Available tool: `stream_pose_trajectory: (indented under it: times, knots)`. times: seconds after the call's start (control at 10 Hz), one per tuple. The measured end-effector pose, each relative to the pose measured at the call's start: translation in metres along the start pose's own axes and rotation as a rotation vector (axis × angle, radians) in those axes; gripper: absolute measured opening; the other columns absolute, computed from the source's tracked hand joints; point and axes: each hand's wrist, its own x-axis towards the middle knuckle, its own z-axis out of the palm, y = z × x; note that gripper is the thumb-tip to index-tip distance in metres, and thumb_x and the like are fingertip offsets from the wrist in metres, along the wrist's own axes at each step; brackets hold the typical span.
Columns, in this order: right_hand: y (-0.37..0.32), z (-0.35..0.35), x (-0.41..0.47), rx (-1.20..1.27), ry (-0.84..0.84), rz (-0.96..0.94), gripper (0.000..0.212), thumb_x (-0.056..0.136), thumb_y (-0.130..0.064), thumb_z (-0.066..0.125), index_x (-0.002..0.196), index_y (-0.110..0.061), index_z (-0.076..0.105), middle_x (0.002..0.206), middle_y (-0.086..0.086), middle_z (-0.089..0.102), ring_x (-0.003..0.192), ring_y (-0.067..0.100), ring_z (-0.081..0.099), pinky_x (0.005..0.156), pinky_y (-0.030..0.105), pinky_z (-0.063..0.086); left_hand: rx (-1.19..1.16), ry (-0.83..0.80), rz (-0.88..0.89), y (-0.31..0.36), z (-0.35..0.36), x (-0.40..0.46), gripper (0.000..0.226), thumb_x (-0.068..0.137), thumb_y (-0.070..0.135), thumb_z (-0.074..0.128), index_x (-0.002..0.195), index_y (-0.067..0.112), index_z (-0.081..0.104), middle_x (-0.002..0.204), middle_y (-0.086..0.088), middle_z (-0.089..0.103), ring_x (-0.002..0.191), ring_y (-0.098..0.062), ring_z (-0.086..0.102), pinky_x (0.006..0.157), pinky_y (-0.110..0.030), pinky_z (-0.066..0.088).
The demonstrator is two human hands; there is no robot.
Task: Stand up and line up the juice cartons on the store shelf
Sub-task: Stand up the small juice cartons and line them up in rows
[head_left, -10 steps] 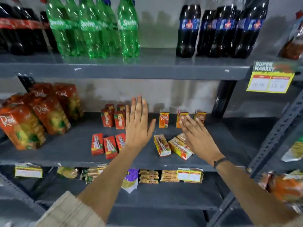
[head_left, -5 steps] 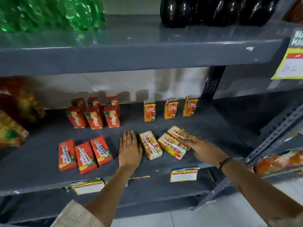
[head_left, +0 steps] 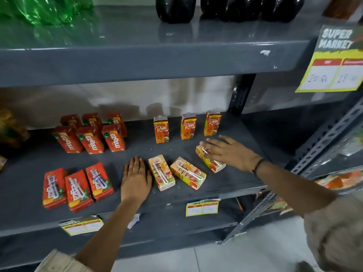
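Note:
Three orange Real juice cartons stand in a row at the back of the grey shelf (head_left: 196, 150): one on the left (head_left: 161, 129), one in the middle (head_left: 188, 126), one on the right (head_left: 212, 123). In front of them three more Real cartons lie flat: left (head_left: 161, 174), middle (head_left: 188, 172), right (head_left: 216, 166). My right hand (head_left: 229, 152) lies over the right lying carton with fingers spread, not closed on it. My left hand (head_left: 135, 179) rests palm down on the shelf, just left of the left lying carton, holding nothing.
Red Maaza cartons (head_left: 90, 139) stand in two rows at the back left; three more (head_left: 77, 190) lie flat at the front left. The upper shelf (head_left: 157, 61) hangs low overhead with bottles on it. A dark post (head_left: 241, 95) and a slanted rack upright (head_left: 322, 138) stand to the right.
The view has moved closer and lower. My left hand came down flat onto the shelf. My right hand slid back over the rightmost lying carton.

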Motion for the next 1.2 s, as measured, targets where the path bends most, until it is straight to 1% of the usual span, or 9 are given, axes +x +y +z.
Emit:
stream_pose_trajectory:
  times: [0.2,0.3,0.6,0.7,0.8,0.9,1.0,1.1,1.2]
  knots:
    - [0.015,0.011,0.025,-0.132,0.045,-0.441,0.042,0.062,-0.015,0.085,0.099,-0.025,0.069,0.128,-0.002,0.064,0.120,0.018,0.060,0.092,0.034,0.053,-0.014,0.025,-0.006,0.002,0.000,0.000,0.052,0.094,0.026,0.034,0.140,0.003,0.025,0.152,-0.017,0.025,0.143,-0.028,0.017,0.118,-0.042,0.011]
    - [0.017,0.016,0.023,0.040,0.181,-0.313,0.044,0.059,-0.013,0.085,0.100,-0.023,0.071,0.111,-0.003,0.073,0.107,0.018,0.067,0.083,0.030,0.055,-0.006,0.028,-0.005,0.000,0.001,0.000,0.052,0.094,0.027,0.033,0.140,0.003,0.026,0.151,-0.017,0.026,0.142,-0.029,0.018,0.118,-0.042,0.012]
    - [-0.015,0.005,0.015,1.038,0.436,1.197,0.052,0.069,-0.035,0.079,0.107,-0.009,0.055,0.107,0.011,0.065,0.095,0.030,0.064,0.069,0.035,0.052,-0.018,0.044,-0.002,0.000,0.000,0.001,0.051,0.093,0.023,0.042,0.139,0.003,0.030,0.150,-0.017,0.030,0.141,-0.030,0.023,0.117,-0.044,0.016]
    - [-0.032,0.009,0.019,1.202,0.465,1.391,0.056,0.068,-0.036,0.080,0.106,-0.008,0.051,0.107,0.014,0.064,0.094,0.032,0.065,0.069,0.037,0.053,-0.014,0.035,-0.004,-0.001,0.001,0.001,0.051,0.093,0.023,0.041,0.139,0.004,0.029,0.150,-0.017,0.030,0.141,-0.030,0.022,0.118,-0.044,0.016]
    - [-0.041,0.011,0.017,1.216,0.417,1.379,0.065,0.067,-0.045,0.079,0.111,-0.009,0.049,0.113,0.013,0.060,0.101,0.033,0.062,0.070,0.040,0.054,-0.017,0.030,-0.010,-0.001,0.001,0.001,0.052,0.093,0.024,0.041,0.139,0.004,0.029,0.151,-0.016,0.029,0.141,-0.029,0.021,0.118,-0.044,0.016]
    - [-0.037,0.005,0.006,1.174,0.302,1.385,0.097,0.058,-0.064,0.076,0.132,-0.014,0.038,0.132,0.013,0.049,0.122,0.032,0.049,0.077,0.046,0.053,-0.013,0.034,-0.009,0.000,0.000,0.001,0.052,0.093,0.024,0.040,0.140,0.005,0.028,0.151,-0.016,0.028,0.142,-0.028,0.021,0.118,-0.044,0.016]
    - [-0.025,-0.018,-0.003,1.009,0.344,1.414,0.105,0.061,-0.078,0.060,0.142,-0.017,0.030,0.139,0.013,0.044,0.128,0.033,0.045,0.078,0.047,0.053,-0.016,0.035,-0.006,0.000,0.000,0.001,0.052,0.094,0.025,0.039,0.140,0.005,0.027,0.151,-0.015,0.027,0.142,-0.027,0.019,0.118,-0.042,0.014]
    - [-0.003,-0.040,0.009,0.899,0.143,1.340,0.089,0.075,-0.081,0.036,0.132,-0.013,0.045,0.129,0.016,0.053,0.114,0.036,0.057,0.075,0.041,0.051,-0.017,0.031,-0.006,0.000,0.000,0.002,0.052,0.094,0.026,0.038,0.141,0.006,0.025,0.152,-0.014,0.026,0.143,-0.026,0.018,0.118,-0.041,0.013]
    - [0.014,-0.050,0.027,0.791,-0.098,1.229,0.078,0.081,-0.077,0.031,0.095,-0.009,0.065,0.102,0.014,0.067,0.096,0.032,0.065,0.064,0.030,0.042,-0.011,0.024,-0.014,0.000,0.000,0.001,0.053,0.094,0.027,0.037,0.141,0.007,0.024,0.153,-0.013,0.025,0.143,-0.026,0.017,0.118,-0.041,0.012]
